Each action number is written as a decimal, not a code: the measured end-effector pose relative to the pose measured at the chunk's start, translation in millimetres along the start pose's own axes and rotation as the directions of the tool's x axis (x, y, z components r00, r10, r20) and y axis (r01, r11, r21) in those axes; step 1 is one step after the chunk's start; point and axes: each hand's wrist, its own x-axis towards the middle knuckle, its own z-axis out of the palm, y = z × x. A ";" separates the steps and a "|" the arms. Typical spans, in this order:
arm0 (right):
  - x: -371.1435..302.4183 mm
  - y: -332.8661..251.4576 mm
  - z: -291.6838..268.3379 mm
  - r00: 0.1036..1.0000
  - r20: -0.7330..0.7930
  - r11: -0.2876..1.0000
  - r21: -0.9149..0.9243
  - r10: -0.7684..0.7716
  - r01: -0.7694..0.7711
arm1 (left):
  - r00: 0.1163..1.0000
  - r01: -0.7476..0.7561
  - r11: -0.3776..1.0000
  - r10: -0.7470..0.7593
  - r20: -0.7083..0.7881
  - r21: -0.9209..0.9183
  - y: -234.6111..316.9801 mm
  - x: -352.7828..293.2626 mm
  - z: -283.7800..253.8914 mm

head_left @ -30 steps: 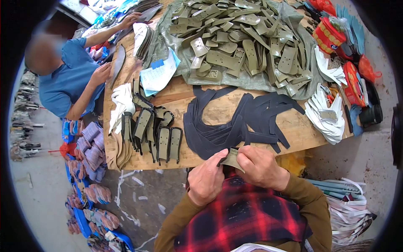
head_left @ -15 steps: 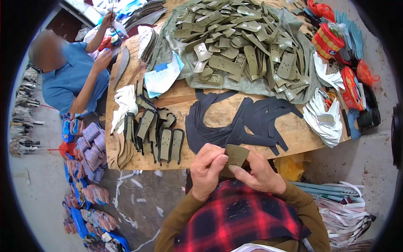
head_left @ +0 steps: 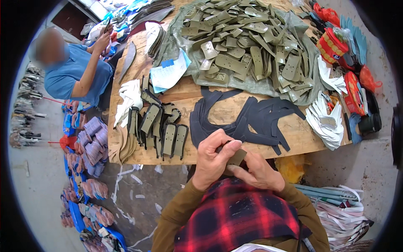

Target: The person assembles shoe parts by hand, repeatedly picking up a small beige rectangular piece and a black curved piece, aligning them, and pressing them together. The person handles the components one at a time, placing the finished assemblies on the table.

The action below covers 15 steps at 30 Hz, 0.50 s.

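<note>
Over my lap, close to the table's near edge, both hands grip one small olive-green curved plate (head_left: 238,158). My left hand (head_left: 214,161) pinches its upper left edge between thumb and fingers, where something dark shows. Around the lower right side my right hand (head_left: 261,170) is closed, thumb resting on the plate's face. Much of the plate is hidden by the fingers. Just beyond lie black curved fabric strips (head_left: 264,117), overlapping on the table. To their left stand several olive plates with black edging (head_left: 169,140). A big heap of bare olive plates (head_left: 252,46) covers a green sheet (head_left: 178,54).
White cut pieces lie at the table's left (head_left: 128,101) and right (head_left: 325,122). Papers (head_left: 170,75) rest beside the heap. A red container (head_left: 331,44) stands far right. At left, a person in blue (head_left: 77,73) holds a dark object. Striped bundles (head_left: 92,143) sit on the floor.
My left hand has shifted slightly up and right, its thumb now over the plate's upper edge. The right hand stays nearly still. The person in blue has brought both hands together.
</note>
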 end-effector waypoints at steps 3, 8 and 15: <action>4.5 -3.9 -9.4 0.999 0.042 0.997 0.067 0.022 -0.025 | 0.998 0.049 0.995 -0.045 0.043 -0.086 -0.8 3.4 -2.2; 4.3 -10.4 -17.5 0.965 0.073 0.946 0.192 0.253 -0.263 | 0.983 0.003 0.966 -0.051 -0.177 -0.260 -2.3 5.0 -5.9; -0.4 4.2 -8.5 0.955 -0.003 0.875 0.401 0.295 -0.270 | 0.960 0.109 0.986 -0.138 0.245 0.126 -23.9 -19.7 -20.4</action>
